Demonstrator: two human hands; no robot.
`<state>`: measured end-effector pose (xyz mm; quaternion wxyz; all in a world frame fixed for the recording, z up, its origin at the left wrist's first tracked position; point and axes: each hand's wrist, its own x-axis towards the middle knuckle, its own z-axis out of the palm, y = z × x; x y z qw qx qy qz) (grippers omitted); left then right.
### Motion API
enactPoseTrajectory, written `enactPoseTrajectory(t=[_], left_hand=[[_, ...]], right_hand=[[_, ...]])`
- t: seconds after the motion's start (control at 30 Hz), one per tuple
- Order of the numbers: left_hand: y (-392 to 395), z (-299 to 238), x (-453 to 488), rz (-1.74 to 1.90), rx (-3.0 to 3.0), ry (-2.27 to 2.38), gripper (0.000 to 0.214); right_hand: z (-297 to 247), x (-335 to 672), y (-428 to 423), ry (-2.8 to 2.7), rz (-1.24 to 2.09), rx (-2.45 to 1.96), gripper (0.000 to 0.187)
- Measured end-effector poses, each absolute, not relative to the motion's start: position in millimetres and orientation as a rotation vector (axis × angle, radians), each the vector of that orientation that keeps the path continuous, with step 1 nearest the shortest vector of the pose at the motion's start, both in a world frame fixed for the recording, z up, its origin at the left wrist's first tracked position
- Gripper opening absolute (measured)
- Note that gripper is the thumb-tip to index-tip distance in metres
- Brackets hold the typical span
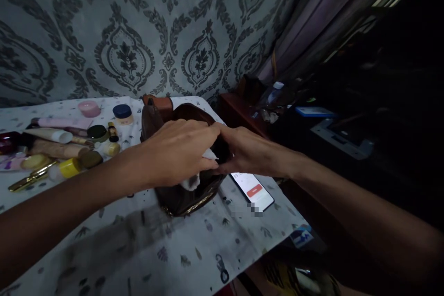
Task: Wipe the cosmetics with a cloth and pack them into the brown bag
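A brown leather-like bag [183,203] with a gold zipper stands unzipped on the patterned cloth, its mouth facing up. My left hand [176,150] is over the bag's mouth, closed on a crumpled white cloth [191,182] that shows below the fingers and beside the thumb. Against the bag's right side, my right hand [246,150] is closed with its fingers bent around the rim. The fingertips of both hands meet above the opening. Much of the bag's inside is hidden by my hands.
Several cosmetics lie at the left, among them a blue-lidded jar [122,114], a pink jar [89,108] and a gold tube [31,178]. A lit phone [256,192] lies right of the bag. Past the table's right edge stands a clear bottle [274,93].
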<state>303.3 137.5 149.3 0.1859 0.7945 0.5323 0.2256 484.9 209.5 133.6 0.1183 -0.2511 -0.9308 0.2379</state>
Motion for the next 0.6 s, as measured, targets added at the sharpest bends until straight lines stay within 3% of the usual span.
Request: enactPoseTrajectory(t=[0.1,0.47,0.6], left_hand=[[149,143,310,0.506,2.242,1.515,0.023],[163,125,303,0.602,2.101,1.446,0.036],[165,122,301,0.577,1.985,1.523,0.032]], right_hand=[[127,487,211,-2.689,0.645,-0.756,0.05],[126,508,204,-2.794,0.403,-0.732,0.064],[118,514,202,-2.747,0.38,-0.681,0.061]])
